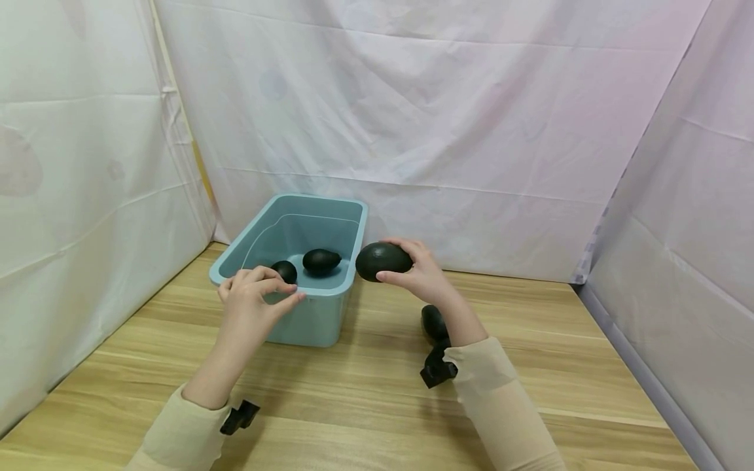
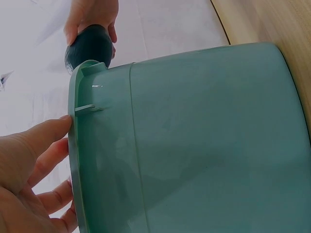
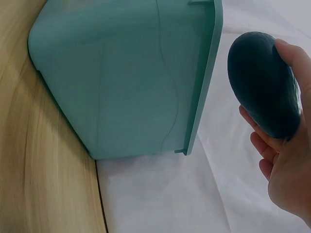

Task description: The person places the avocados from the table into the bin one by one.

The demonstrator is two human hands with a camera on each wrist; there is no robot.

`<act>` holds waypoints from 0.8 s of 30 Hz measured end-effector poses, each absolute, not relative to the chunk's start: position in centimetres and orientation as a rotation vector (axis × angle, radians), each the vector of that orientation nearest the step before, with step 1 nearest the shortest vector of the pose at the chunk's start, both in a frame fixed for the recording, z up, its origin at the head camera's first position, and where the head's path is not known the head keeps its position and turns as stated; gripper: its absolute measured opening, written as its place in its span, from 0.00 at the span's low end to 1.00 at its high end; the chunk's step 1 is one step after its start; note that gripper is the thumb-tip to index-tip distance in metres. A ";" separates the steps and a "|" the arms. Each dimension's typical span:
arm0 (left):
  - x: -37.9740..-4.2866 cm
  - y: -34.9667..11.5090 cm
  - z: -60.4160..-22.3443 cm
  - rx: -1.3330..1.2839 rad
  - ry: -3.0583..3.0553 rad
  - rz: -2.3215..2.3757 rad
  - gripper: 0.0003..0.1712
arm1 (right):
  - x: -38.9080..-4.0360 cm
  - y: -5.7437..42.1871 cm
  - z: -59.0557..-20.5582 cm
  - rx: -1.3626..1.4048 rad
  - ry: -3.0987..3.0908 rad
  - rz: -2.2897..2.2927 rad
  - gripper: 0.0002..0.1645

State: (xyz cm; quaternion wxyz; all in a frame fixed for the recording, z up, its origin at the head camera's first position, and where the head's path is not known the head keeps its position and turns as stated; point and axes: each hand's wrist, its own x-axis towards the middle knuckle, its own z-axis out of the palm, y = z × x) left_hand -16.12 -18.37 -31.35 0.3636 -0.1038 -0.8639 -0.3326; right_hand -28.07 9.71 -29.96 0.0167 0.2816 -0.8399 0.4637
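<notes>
A dark, nearly black avocado (image 1: 383,261) is gripped in my right hand (image 1: 423,275), thumb on the near side and fingers round the back. It is held up just right of the blue-green plastic bin (image 1: 309,320), level with its rim. Inside the bin lie two more dark avocados: one (image 1: 321,261) in full sight, the other (image 1: 285,271) partly behind my left hand (image 1: 250,304). That left hand is at the bin's near rim, thumb and fingers apart with nothing between them. In the left wrist view, its thumb (image 2: 51,133) touches the rim.
Another dark avocado (image 1: 432,322) rests on the wooden table (image 1: 365,405), below my right wrist and partly hidden by it. Black camera mounts (image 1: 240,417) stick out from both sleeves. Pale cloth walls (image 1: 459,131) enclose the table at the back and sides.
</notes>
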 end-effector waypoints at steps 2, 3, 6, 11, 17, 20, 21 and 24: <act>-16.1 -18.4 -31.4 -0.267 -2.222 -0.853 0.09 | -28.1 9.4 -29.8 0.888 -2.611 1.433 0.36; -16.2 -18.4 -31.4 -0.267 -2.222 -0.853 0.09 | -28.1 9.3 -29.8 0.890 -2.614 1.425 0.36; -16.2 -18.4 -31.4 -0.270 -2.218 -0.851 0.09 | -28.1 8.8 -29.7 0.903 -2.606 1.401 0.36; -16.3 -18.4 -31.5 -0.269 -2.215 -0.852 0.09 | -28.1 8.2 -29.6 0.918 -2.597 1.405 0.37; -16.3 -18.5 -31.6 -0.271 -2.218 -0.851 0.09 | -28.1 7.6 -29.5 0.925 -2.592 1.383 0.36; -16.3 -18.5 -31.6 -0.272 -2.218 -0.854 0.09 | -28.2 7.2 -29.4 0.934 -2.583 1.380 0.36; -16.3 -18.5 -31.6 -0.273 -2.219 -0.854 0.09 | -28.3 7.0 -29.4 0.939 -2.580 1.378 0.36; -16.4 -18.5 -31.7 -0.275 -2.219 -0.857 0.09 | -28.4 6.6 -29.4 0.944 -2.582 1.370 0.36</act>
